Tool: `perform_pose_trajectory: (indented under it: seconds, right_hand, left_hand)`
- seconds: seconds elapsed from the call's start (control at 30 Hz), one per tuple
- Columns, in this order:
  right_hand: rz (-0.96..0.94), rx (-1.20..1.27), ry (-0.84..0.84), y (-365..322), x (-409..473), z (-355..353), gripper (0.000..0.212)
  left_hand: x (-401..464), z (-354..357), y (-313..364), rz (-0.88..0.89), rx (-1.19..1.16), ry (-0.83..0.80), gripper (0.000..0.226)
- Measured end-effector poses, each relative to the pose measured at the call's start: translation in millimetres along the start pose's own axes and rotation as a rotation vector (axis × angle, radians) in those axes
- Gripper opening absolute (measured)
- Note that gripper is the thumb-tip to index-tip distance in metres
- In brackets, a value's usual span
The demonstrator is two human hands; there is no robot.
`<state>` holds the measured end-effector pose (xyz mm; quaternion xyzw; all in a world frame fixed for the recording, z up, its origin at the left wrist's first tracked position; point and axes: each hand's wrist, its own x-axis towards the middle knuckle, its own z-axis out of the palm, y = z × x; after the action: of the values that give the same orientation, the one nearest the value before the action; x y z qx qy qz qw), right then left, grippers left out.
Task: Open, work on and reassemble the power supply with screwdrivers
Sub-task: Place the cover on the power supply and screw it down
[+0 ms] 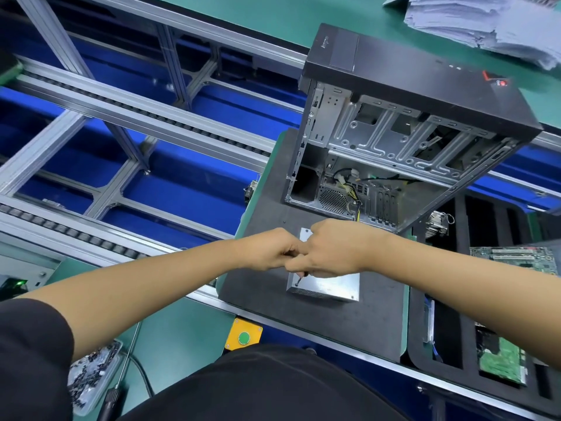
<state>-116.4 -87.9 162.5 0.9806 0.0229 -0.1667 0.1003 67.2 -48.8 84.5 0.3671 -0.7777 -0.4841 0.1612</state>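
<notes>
- Nearest the lens, dark clothing across the bottom edge, with a long screwdriver (123,364) lying on the green bench below the left forearm, beside a clear tub of dark screws (91,378).
- Just below both hands, at the bench edge, a yellow plate carrying a green push button (243,338).
- Left hand (267,250) curled, knuckles up, fingers meeting those of the right hand; pinching something small between them, too hidden to name.
- Right hand (337,249) curled around a small screwdriver (299,279), only the dark tip showing below the fingers, tilted down onto the near left corner of the power supply (328,287).
- Power supply: a flat silver metal box directly beneath both hands, resting on a black mat (318,323), lid on, screws visible at the far left and near right corners.
- Beyond the hands, an opened computer case (403,141) standing on the same mat, black front panel uppermost, side open, cables and slot brackets visible inside.
- Right of the right forearm, a black foam tray (452,354) holding green circuit boards (501,360); a heatsink (437,224) just beyond the wrist.
- Left of the left arm, aluminium roller rails (121,117) over blue flooring.
- Far beyond the right hand, a stack of papers (485,22) on the green bench.
</notes>
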Motion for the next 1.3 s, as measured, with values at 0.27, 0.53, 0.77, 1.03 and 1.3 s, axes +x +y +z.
perform_pose_trajectory:
  seconds: [0.27,0.53,0.77,1.03,1.3]
  right_hand:
    - [0.099,0.062,-0.018,-19.3,-0.8,-5.8,0.018]
    - [0.289,0.175,-0.022,-25.0,-3.9,8.4,0.019]
    - [0.334,0.246,0.043,-34.4,-6.2,14.2,0.026]
    - [0.387,0.302,0.031,-28.8,-6.7,15.8,0.015]
    - [0.559,0.308,0.181,-22.4,-31.9,11.3,0.040]
  left_hand:
    - [-1.3,20.6,-7.6,0.009,0.034,0.069,0.020]
    - [7.5,7.8,-8.4,0.057,-0.018,-0.056,0.005]
    - [22.8,-24.9,-49.5,-0.159,-0.064,-0.073,0.029]
    - [68.5,-30.2,-117.6,-0.468,0.315,0.244,0.025]
    - [75.5,-18.3,-137.5,-0.447,0.301,0.294,0.006]
